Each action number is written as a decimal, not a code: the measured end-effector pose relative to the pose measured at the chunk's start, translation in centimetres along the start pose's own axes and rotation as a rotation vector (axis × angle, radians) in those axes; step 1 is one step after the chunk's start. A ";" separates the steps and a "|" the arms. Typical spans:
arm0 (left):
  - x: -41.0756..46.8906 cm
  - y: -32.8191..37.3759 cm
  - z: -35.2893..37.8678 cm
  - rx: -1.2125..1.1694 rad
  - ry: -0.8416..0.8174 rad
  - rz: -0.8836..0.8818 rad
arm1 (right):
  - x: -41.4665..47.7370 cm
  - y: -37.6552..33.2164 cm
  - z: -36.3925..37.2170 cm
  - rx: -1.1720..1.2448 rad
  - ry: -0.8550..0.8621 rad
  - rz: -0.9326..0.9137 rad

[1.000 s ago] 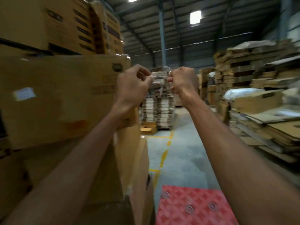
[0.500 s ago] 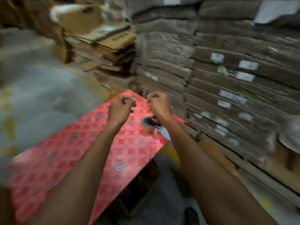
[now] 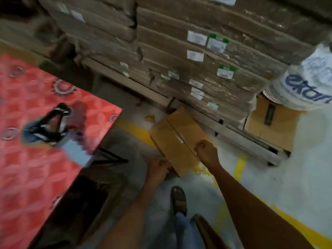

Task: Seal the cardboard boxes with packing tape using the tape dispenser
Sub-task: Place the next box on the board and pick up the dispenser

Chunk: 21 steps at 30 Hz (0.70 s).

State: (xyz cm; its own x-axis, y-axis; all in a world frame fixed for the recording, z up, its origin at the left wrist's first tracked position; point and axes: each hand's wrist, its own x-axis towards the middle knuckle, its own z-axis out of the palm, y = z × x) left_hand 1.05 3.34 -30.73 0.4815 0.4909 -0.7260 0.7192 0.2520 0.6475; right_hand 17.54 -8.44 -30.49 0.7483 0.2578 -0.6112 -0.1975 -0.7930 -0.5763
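It's dim down here: the stacked cartons [image 3: 197, 20] sink into brown gloom toward the top, black shadow pools under the red table's [image 3: 36, 177] right edge, and only the pale floor [image 3: 296, 177] at the right catches soft light. Motion smears everything, worst the tape dispenser [image 3: 48, 126] on the table and the left hand [image 3: 158, 169]. The wide lens bows the carton rows and yellow floor lines [image 3: 239, 166].

2 loose boxes [image 3: 177, 139] [image 3: 273, 126], 1 tape dispenser [image 3: 52, 124], 1 tbl [image 3: 27, 177] (red).
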 end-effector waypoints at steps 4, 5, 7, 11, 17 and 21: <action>10.0 -4.7 7.7 0.012 -0.004 -0.163 | 12.6 6.5 0.0 -0.046 -0.045 0.118; 12.6 -6.0 9.4 -0.013 -0.003 -0.211 | 15.8 8.3 0.3 -0.049 -0.050 0.138; 17.7 -8.9 12.6 -0.071 0.032 -0.293 | 21.5 11.6 1.4 -0.065 -0.055 0.169; 25.7 -14.4 18.1 -0.189 0.021 -0.437 | 31.4 18.7 3.9 -0.142 -0.053 0.197; 33.7 -24.9 22.6 -0.293 0.234 -0.554 | 40.1 25.9 6.6 -0.210 -0.021 0.250; 32.1 -21.0 21.7 -0.476 0.153 -0.689 | 39.7 25.3 6.2 -0.135 -0.013 0.250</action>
State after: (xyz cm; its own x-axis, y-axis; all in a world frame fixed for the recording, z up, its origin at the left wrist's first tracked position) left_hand 12.27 -4.23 -72.63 -0.0844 0.1979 -0.9766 0.5229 0.8431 0.1256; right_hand 38.27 -14.83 -72.69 0.6790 0.0512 -0.7324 -0.2883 -0.8989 -0.3301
